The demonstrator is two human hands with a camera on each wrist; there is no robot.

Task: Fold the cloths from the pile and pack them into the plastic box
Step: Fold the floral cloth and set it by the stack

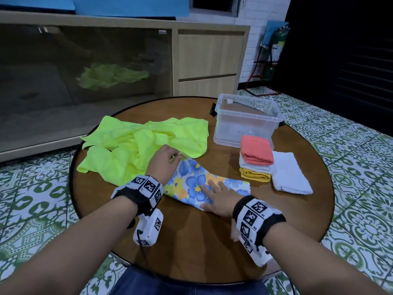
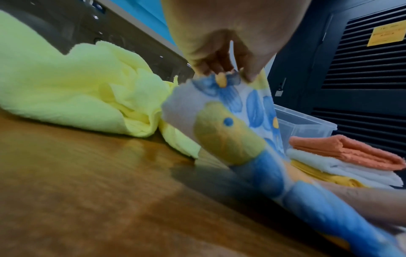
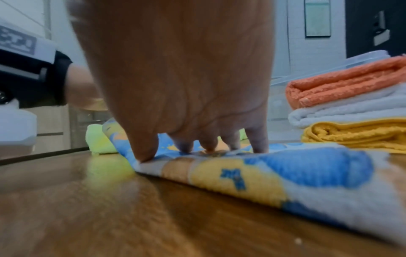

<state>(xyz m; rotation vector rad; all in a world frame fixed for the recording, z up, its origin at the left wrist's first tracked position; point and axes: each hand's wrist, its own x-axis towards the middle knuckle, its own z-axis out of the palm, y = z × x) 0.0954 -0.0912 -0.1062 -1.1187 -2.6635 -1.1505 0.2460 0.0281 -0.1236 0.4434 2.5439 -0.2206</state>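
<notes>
A blue-and-yellow floral cloth (image 1: 197, 184) lies folded in a long strip on the round wooden table (image 1: 212, 248). My left hand (image 1: 168, 158) pinches the strip's far end (image 2: 222, 81) and lifts it off the table. My right hand (image 1: 217, 199) lies flat with straight fingers (image 3: 206, 142) pressing the strip's near part (image 3: 285, 173). A crumpled neon yellow-green cloth (image 1: 140, 143) lies behind the left hand. The clear plastic box (image 1: 244, 118) stands at the back right, with no cloth showing inside.
In front of the box sits a stack of folded towels: coral (image 1: 257, 150) on top, white, then mustard (image 1: 255, 176). Another folded white towel (image 1: 289, 173) lies beside it. A wooden cabinet with glass doors (image 1: 85, 71) stands beyond the table.
</notes>
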